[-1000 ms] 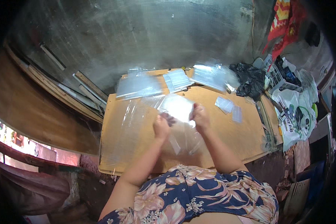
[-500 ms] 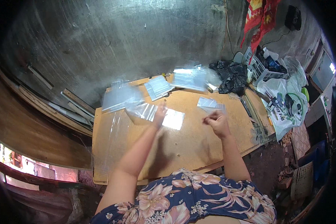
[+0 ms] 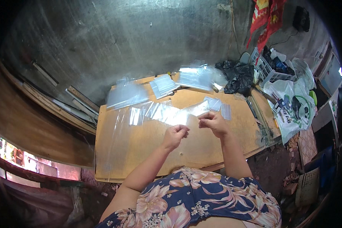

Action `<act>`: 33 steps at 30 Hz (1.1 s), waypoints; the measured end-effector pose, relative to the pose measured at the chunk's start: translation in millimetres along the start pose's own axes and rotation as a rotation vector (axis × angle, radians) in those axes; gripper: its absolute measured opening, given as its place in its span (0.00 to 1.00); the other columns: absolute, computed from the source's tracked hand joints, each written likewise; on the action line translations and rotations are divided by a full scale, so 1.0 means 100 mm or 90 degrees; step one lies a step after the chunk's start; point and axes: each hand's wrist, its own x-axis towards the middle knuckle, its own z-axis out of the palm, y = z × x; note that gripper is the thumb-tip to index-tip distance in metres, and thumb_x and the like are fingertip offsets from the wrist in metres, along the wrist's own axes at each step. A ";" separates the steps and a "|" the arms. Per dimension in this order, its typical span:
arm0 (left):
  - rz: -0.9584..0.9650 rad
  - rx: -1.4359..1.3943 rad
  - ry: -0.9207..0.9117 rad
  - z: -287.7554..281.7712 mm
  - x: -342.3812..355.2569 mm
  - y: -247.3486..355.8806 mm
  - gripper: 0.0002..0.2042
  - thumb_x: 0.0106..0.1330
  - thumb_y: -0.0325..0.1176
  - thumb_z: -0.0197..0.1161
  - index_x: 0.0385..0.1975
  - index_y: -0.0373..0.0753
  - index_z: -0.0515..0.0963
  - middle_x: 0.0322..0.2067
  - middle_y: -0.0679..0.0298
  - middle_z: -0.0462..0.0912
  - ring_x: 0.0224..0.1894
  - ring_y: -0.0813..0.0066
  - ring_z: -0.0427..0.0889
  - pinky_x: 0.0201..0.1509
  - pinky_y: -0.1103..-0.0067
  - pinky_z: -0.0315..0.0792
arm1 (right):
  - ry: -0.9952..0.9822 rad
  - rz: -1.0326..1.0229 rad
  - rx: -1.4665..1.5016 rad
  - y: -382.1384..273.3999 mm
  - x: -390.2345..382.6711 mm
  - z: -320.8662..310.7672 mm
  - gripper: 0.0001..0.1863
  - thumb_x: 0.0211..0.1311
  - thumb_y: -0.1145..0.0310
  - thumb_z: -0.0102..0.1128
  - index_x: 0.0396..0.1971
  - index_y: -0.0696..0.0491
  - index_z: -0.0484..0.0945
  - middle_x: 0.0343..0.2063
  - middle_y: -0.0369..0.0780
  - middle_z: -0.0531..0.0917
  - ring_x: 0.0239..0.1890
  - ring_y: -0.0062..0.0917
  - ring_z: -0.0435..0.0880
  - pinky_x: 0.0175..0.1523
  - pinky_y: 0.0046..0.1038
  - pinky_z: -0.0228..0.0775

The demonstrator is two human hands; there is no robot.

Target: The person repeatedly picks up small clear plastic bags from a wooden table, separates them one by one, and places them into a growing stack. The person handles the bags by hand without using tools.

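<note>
Over the middle of the table, my left hand point(image 3: 175, 136) pinches the near edge of a shiny clear plastic bag point(image 3: 181, 117), with thumb and fingers together. Slightly farther right, my right hand point(image 3: 214, 124) pinches the bag's right side. Glare hides much of its outline. Just left of it, several flat clear bags overlap, one small bag point(image 3: 136, 116) lying at their left end. Beyond my right hand rest more small clear bags point(image 3: 213, 103).
The tan wooden table point(image 3: 148, 154) carries a large stack of clear sheets point(image 3: 127, 96), a smaller stack point(image 3: 163, 86) and another stack point(image 3: 195, 78) along the back. A black plastic bag point(image 3: 238, 78) and a grey crate point(image 3: 269, 72) stand at the right, beside a white bag point(image 3: 288, 102).
My left hand has come nearer and right, away from the bags on the left, and closed. My right hand has moved slightly left. A shiny bag now spans between both hands.
</note>
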 end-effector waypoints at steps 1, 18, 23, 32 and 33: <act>0.009 0.033 0.031 0.00 0.00 -0.02 0.09 0.64 0.35 0.56 0.29 0.35 0.76 0.23 0.68 0.77 0.26 0.82 0.74 0.31 0.83 0.69 | 0.038 0.003 -0.034 0.07 0.04 0.02 0.10 0.56 0.70 0.57 0.37 0.56 0.75 0.20 0.35 0.75 0.21 0.20 0.75 0.27 0.23 0.70; 0.289 0.089 0.232 0.45 0.03 -0.13 0.15 0.66 0.40 0.48 0.34 0.31 0.73 0.32 0.52 0.78 0.23 0.67 0.79 0.29 0.73 0.72 | 0.297 -0.240 -0.023 0.41 0.05 0.87 0.26 0.63 0.44 0.43 0.16 0.52 0.67 0.12 0.30 0.66 0.14 0.15 0.62 0.20 0.19 0.56; -0.038 0.004 0.440 -0.11 0.24 -0.21 0.13 0.68 0.37 0.46 0.34 0.32 0.72 0.30 0.57 0.76 0.15 0.75 0.72 0.22 0.80 0.70 | 0.359 -0.180 0.175 0.37 0.15 0.56 0.21 0.64 0.51 0.47 0.19 0.53 0.68 0.13 0.32 0.69 0.12 0.17 0.67 0.15 0.22 0.56; -0.099 -0.192 0.246 0.07 0.08 -0.44 0.18 0.62 0.35 0.57 0.48 0.36 0.64 0.33 0.58 0.76 0.24 0.76 0.76 0.25 0.81 0.71 | 0.561 -0.116 0.316 0.38 0.14 0.44 0.16 0.64 0.53 0.46 0.29 0.51 0.69 0.22 0.32 0.70 0.18 0.18 0.69 0.15 0.24 0.59; -0.175 -0.222 0.203 0.12 0.01 -0.54 0.18 0.62 0.34 0.57 0.48 0.36 0.64 0.32 0.59 0.76 0.24 0.77 0.76 0.26 0.81 0.71 | 0.556 -0.103 0.349 0.37 0.15 0.42 0.17 0.63 0.51 0.47 0.29 0.51 0.69 0.20 0.32 0.69 0.16 0.18 0.68 0.15 0.23 0.57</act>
